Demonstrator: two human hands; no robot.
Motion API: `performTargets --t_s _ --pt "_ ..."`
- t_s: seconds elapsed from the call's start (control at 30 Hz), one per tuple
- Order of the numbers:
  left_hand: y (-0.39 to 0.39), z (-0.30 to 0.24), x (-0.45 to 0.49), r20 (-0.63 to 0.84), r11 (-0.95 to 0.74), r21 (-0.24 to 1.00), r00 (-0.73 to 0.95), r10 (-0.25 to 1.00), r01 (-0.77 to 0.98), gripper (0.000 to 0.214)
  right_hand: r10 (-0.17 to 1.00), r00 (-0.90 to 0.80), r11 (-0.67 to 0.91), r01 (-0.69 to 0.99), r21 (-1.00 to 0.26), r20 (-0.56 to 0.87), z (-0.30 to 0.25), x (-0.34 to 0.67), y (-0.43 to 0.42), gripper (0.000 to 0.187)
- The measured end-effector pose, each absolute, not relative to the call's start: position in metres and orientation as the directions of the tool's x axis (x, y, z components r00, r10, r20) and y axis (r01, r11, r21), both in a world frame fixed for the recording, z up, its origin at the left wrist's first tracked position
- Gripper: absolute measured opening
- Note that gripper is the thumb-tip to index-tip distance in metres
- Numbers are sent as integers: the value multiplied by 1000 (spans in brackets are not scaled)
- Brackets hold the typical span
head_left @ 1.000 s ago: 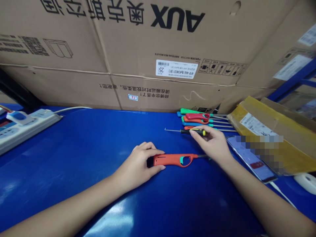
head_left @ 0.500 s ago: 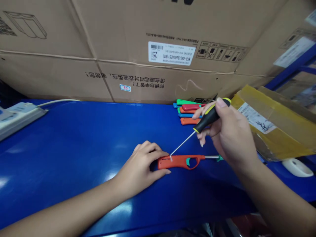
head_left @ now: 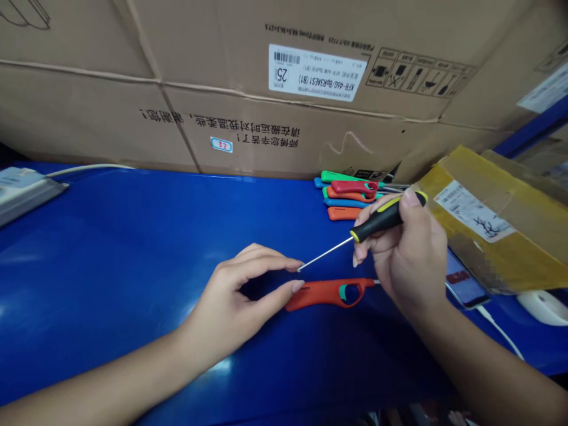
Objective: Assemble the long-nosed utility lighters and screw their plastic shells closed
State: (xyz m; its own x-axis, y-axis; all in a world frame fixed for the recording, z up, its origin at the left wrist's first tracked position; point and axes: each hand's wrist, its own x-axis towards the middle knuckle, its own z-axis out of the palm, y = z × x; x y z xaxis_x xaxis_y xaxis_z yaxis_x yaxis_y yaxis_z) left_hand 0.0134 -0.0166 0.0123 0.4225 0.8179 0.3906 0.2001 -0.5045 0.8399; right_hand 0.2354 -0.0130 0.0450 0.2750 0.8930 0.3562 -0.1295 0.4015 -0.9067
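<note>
An orange gas lighter (head_left: 322, 294) with a green trigger lies on the blue table, its handle end to the left. My right hand (head_left: 415, 254) grips a black and yellow screwdriver (head_left: 379, 225), the shaft slanting down to the left. Just above the lighter's handle end, the screwdriver's tip meets the fingertips of my left hand (head_left: 242, 290); whether a small part sits on the tip is too tiny to make out. The left thumb is apart from those fingers, at the lighter's end. Part of the lighter's metal tube is hidden behind my right hand.
Several coloured lighters (head_left: 346, 195) are piled at the back against a large cardboard box (head_left: 239, 112). To the right are a yellow-taped carton (head_left: 515, 236), a phone (head_left: 468, 283) with a white cable and a white mouse-shaped object (head_left: 544, 307). A power strip (head_left: 31, 192) stands at the left.
My left hand has let go of the lighter's end and its fingers have opened. The screwdriver tip has lifted off the lighter to the left fingertips. The view has shifted slightly.
</note>
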Motion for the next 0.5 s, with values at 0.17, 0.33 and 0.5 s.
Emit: performTargets --t_s 0.17,0.33,0.5 --pt "-18 14 15 379 -484 857 417 826 179 6 902 266 379 -118 -918 339 45 235 -12 34" --pt "-17 14 16 342 -457 865 422 840 209 6 919 253 343 -137 -929 302 45 233 -13 30" --pt "-16 11 16 342 -469 853 434 833 229 7 921 260 329 -127 -936 289 43 234 -13 33"
